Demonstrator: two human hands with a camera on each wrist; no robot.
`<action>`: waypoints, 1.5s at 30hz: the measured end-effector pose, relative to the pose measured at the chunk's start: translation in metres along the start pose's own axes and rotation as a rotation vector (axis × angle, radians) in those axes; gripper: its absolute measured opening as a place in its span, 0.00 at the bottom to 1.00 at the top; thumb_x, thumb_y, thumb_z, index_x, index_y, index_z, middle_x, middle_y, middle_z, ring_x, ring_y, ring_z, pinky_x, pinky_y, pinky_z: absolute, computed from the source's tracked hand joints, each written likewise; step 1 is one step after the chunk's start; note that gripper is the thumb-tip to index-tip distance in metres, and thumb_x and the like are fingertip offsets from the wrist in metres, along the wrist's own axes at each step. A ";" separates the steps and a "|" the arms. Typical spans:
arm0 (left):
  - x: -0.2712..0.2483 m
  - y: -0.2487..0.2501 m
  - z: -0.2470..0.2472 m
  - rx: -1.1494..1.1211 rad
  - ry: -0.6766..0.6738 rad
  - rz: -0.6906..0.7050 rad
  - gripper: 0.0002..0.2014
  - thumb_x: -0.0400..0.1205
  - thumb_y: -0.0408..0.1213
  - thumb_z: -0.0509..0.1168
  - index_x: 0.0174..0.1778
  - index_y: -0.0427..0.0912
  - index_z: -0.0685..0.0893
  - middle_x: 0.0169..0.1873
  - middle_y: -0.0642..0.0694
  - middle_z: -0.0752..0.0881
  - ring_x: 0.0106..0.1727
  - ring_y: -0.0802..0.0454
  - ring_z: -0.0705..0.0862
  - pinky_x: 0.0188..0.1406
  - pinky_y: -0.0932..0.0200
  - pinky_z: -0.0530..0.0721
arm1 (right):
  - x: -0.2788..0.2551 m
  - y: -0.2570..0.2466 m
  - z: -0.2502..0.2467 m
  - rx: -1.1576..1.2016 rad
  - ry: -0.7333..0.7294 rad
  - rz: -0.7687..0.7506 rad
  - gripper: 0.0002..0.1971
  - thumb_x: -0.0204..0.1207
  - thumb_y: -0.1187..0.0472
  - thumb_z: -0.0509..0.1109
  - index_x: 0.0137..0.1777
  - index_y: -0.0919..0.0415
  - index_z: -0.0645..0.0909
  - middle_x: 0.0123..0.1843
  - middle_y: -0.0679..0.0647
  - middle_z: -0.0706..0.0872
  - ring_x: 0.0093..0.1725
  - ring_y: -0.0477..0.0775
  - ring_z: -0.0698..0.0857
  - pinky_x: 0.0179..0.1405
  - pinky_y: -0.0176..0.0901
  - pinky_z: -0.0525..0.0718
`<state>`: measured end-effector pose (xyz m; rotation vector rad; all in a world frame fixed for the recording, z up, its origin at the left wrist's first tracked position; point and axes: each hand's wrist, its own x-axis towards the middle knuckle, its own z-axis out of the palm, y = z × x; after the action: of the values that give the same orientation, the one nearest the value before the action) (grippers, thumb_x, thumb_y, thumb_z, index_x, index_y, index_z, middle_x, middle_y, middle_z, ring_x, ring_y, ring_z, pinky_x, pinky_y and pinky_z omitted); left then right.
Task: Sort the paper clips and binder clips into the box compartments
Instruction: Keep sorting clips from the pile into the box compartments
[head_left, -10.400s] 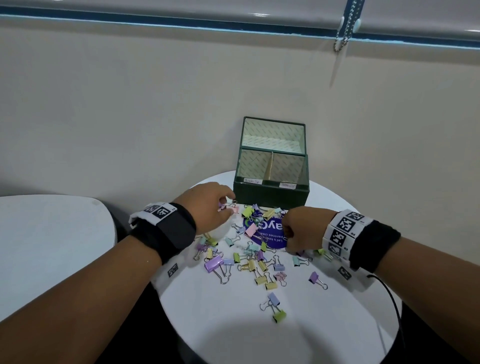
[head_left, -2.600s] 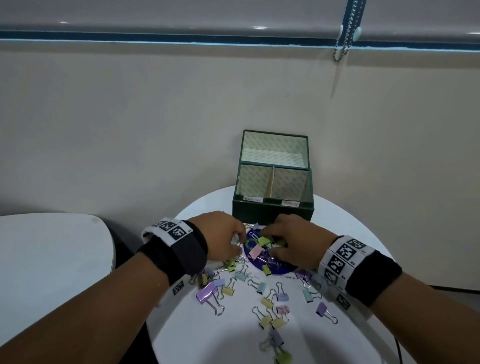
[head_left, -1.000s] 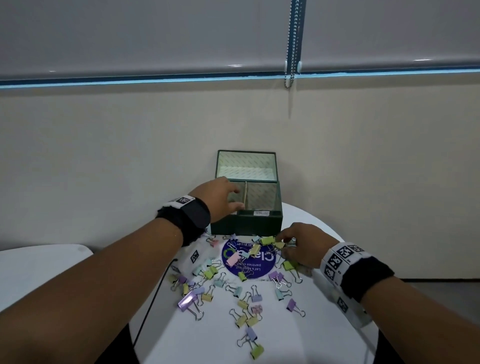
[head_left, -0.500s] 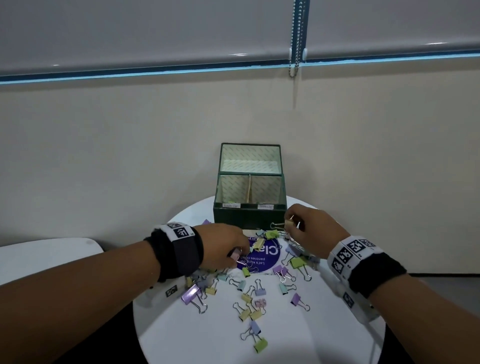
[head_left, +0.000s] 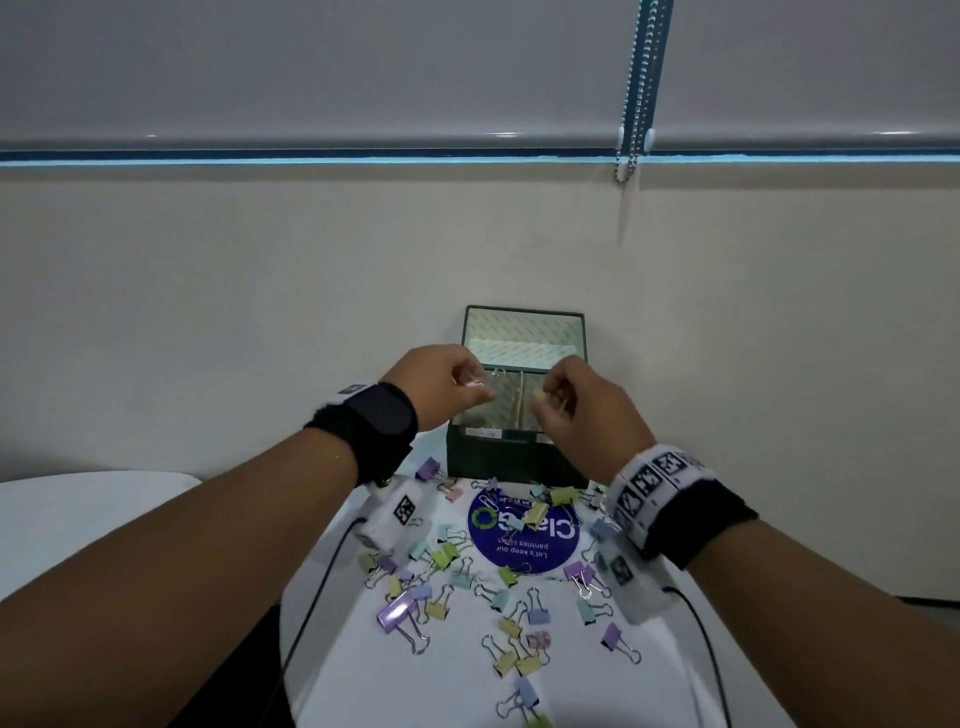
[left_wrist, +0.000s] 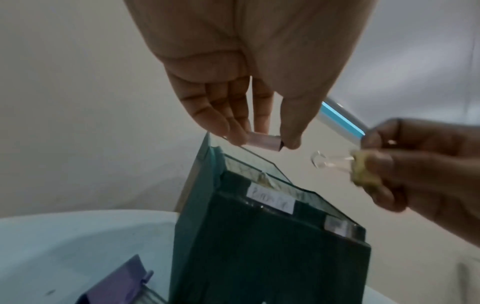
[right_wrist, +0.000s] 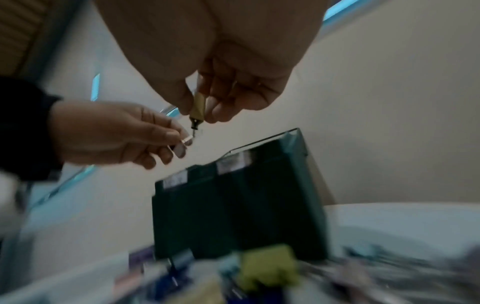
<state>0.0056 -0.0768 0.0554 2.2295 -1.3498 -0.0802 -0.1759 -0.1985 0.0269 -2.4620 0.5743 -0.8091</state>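
The pink binder clip (left_wrist: 263, 142) sits pinched between thumb and fingertips of the left hand (head_left: 441, 387), held crosswise above the near left corner of the green box (head_left: 511, 457), so the left compartment lies almost straight below it. The yellow binder clip (right_wrist: 197, 108) hangs lengthwise from the grip of the right hand (head_left: 584, 410), body pinched between thumb and fingers and wire handles pointing down, above the box near its middle divider (head_left: 518, 410). Which side of the divider it would fall on I cannot tell from these views. Both hands are about equally near the opening; the left looks better lined up with its compartment, so a plain loosening of that pinch would likely drop the pink one in, while the right may need a small shift to match the label. Many pastel binder clips (head_left: 511, 629) lie scattered on the white bench (head_left: 457, 691) below, around a purple round sticker (head_left: 524, 535), well short of the box.
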 end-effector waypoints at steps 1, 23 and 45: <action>0.002 0.000 0.001 0.001 0.030 -0.009 0.15 0.77 0.58 0.72 0.52 0.53 0.86 0.46 0.56 0.86 0.47 0.57 0.85 0.50 0.58 0.84 | 0.010 -0.006 0.004 0.039 0.017 0.027 0.10 0.80 0.53 0.74 0.52 0.51 0.75 0.40 0.46 0.84 0.37 0.46 0.84 0.42 0.46 0.90; -0.055 -0.057 0.033 0.362 -0.374 0.087 0.17 0.82 0.41 0.68 0.63 0.66 0.87 0.53 0.49 0.76 0.59 0.49 0.78 0.53 0.57 0.79 | -0.002 -0.011 0.057 -0.696 -0.778 -0.249 0.22 0.80 0.60 0.72 0.74 0.52 0.80 0.67 0.54 0.84 0.67 0.61 0.83 0.65 0.50 0.84; -0.059 -0.060 0.035 0.453 -0.334 0.131 0.10 0.82 0.48 0.66 0.55 0.59 0.90 0.58 0.55 0.81 0.64 0.48 0.75 0.59 0.51 0.81 | -0.006 -0.012 0.023 0.236 -0.424 0.396 0.09 0.85 0.66 0.63 0.42 0.60 0.76 0.40 0.59 0.86 0.34 0.54 0.82 0.37 0.48 0.80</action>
<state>0.0131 -0.0197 -0.0153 2.5708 -1.8424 -0.1121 -0.1631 -0.1782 0.0144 -2.1138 0.7233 -0.1768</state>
